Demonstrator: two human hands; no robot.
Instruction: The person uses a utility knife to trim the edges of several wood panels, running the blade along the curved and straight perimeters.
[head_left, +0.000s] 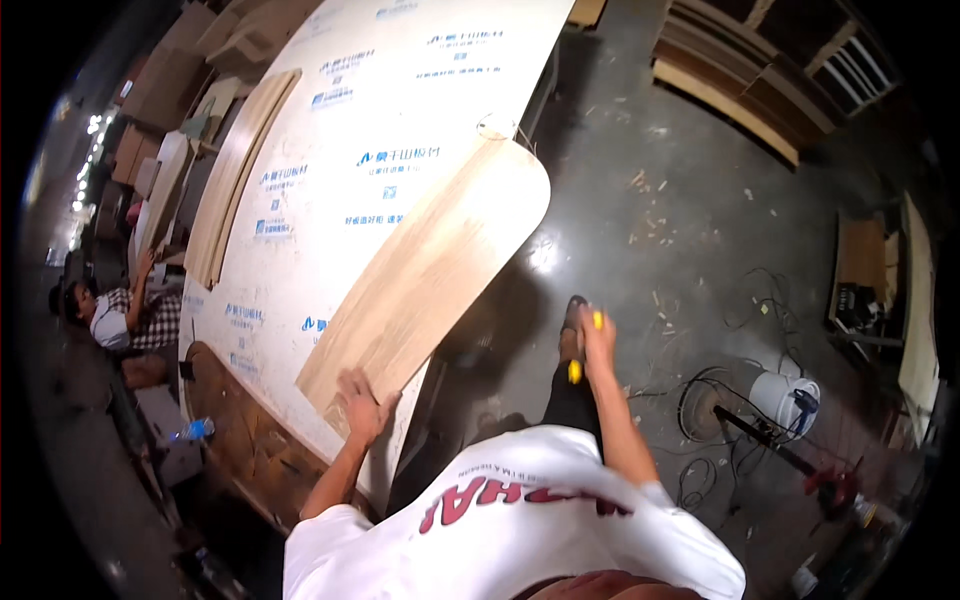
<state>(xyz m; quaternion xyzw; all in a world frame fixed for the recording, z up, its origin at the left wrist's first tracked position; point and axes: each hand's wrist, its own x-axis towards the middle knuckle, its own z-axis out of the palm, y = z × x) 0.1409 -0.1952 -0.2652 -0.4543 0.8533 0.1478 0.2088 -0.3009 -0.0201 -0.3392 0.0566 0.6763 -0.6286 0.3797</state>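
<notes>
A long wood-grain board (430, 270) with one rounded end lies on a large white printed sheet on the worktable, its rounded end reaching past the sheet's right edge. My left hand (362, 400) rests on the near end of this board, palm down with its fingers spread. Off to the right of the table, over the floor, my right hand (598, 345) is closed around a small tool with a yellow handle (575, 371). Yellow shows on both sides of the fist; the tool's kind cannot be made out. A thin loop of edge strip (496, 126) stands by the board's far end.
Stacked wood strips (240, 180) lie along the sheet's left side. Another person (115, 315) works at the far left. Wood scraps (665, 225) and cables litter the grey floor. A white bucket (785, 400) stands at right, and panels (740, 70) lean at the back right.
</notes>
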